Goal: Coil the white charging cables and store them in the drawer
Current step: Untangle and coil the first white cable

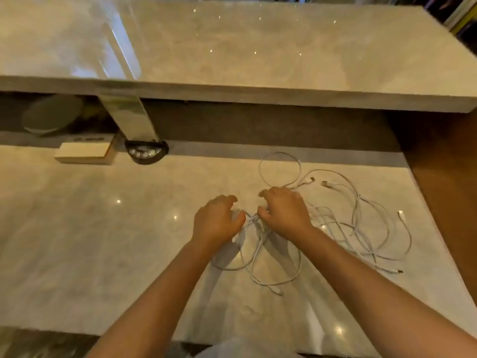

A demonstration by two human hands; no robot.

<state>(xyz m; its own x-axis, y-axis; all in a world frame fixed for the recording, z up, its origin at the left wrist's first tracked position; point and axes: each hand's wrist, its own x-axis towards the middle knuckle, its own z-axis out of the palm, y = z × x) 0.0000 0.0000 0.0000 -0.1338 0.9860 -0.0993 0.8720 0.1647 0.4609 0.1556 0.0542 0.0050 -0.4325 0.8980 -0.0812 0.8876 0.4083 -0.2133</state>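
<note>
Several white charging cables [361, 228] lie tangled on the lower marble counter [90, 241], spread to the right of both hands. My left hand [218, 222] and my right hand [284, 210] are close together over the tangle's left end, and each pinches strands of a bunched cable [254, 220] between them. Loose loops of that cable [273, 277] trail toward me under my wrists. Plug ends [326, 183] show at the far side and the right. No drawer is in view.
A raised marble shelf [258, 60] overhangs the back of the counter on a shiny metal leg [131, 120]. A flat white box [84, 153] and a grey round dish [51, 115] sit at the back left. The counter's right edge drops to a brown floor [444, 189].
</note>
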